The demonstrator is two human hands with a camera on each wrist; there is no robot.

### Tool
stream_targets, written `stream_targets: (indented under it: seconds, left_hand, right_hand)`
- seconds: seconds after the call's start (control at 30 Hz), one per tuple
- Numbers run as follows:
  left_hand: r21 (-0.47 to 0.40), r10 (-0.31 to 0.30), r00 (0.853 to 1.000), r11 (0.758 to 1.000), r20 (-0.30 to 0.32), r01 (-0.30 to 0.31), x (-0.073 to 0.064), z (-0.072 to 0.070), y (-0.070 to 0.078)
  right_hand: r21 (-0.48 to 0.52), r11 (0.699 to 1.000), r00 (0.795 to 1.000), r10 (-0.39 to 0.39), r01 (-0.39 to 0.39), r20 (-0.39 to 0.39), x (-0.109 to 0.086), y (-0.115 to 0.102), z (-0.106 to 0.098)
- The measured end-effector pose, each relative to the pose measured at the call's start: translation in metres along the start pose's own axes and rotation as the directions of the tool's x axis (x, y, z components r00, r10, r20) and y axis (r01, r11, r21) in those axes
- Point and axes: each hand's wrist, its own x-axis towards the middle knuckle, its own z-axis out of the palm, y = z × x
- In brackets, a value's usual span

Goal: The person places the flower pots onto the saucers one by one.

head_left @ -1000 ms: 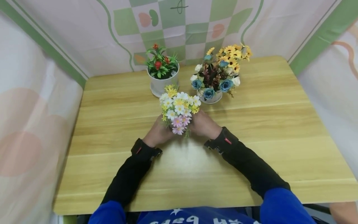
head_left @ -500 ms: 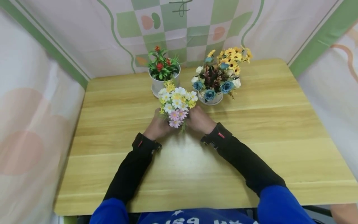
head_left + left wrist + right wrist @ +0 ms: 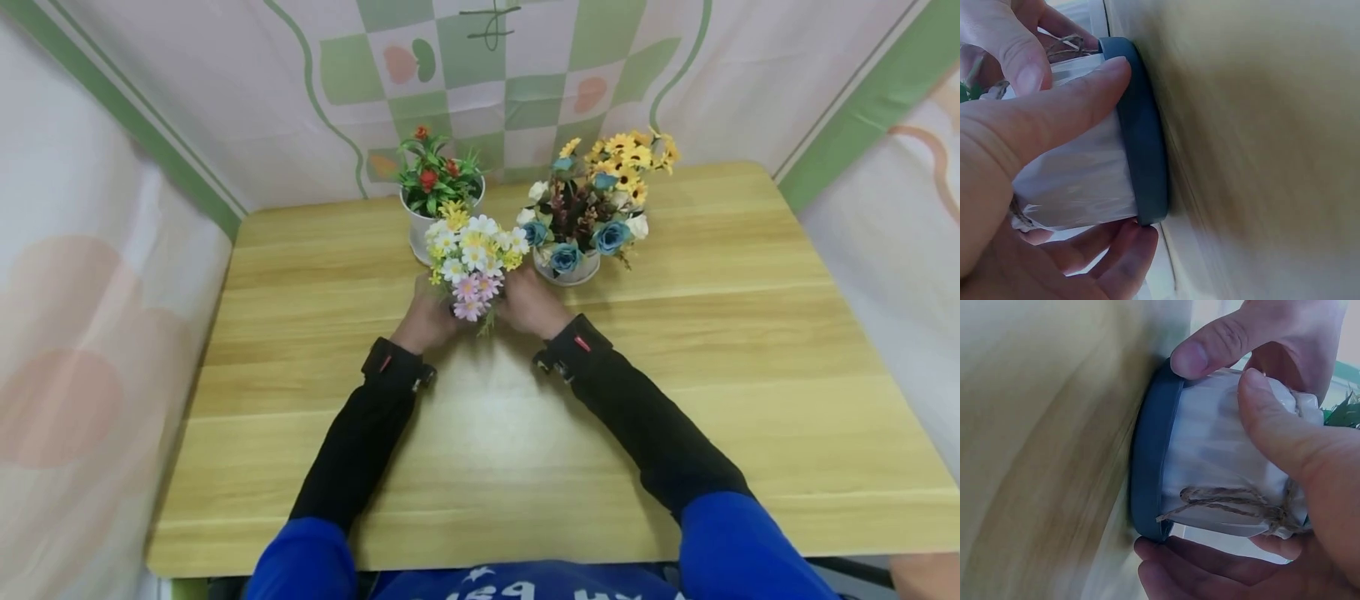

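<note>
White, yellow and pink daisies (image 3: 476,258) stand between both hands in the head view, hiding most of their pot. Seen from the wrists, that pot (image 3: 1085,169) is white and wrapped-looking, tied with brown twine (image 3: 1229,497), and sits in a dark blue saucer (image 3: 1141,137) close over the tabletop. My left hand (image 3: 427,321) grips its left side, thumb over the wall to the saucer and fingers at the saucer's edge. From the right, my right hand (image 3: 532,304) holds it likewise, thumb on the white wall and fingertips by the saucer.
Just behind the daisies stands a white pot (image 3: 422,229) of red-flowered green plants (image 3: 431,175). To its right is another white pot (image 3: 573,273) with blue roses (image 3: 611,237) and yellow flowers (image 3: 626,158). A patterned curtain (image 3: 540,100) hangs along the wooden table's (image 3: 675,358) back edge.
Both hands have carried the daisy pot away from the body, toward the two pots at the back. The grip looks the same. The head view has shifted slightly.
</note>
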Motion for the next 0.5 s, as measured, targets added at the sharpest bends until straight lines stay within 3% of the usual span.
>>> stream_targets:
  seconds: [0.17,0.5]
  left_hand:
    - [-0.01,-0.057,0.998,0.998,-0.002,0.057,0.008,-0.001,-0.001]
    - [0.041,-0.068,0.998,0.997,-0.009,0.068,0.022,0.002,-0.003]
  right_hand:
    - [0.004,0.999,0.999,0.05,-0.05,0.007,0.007,0.0,-0.002]
    - [0.068,0.983,0.984,0.168,-0.171,0.054,0.02,0.005,-0.005]
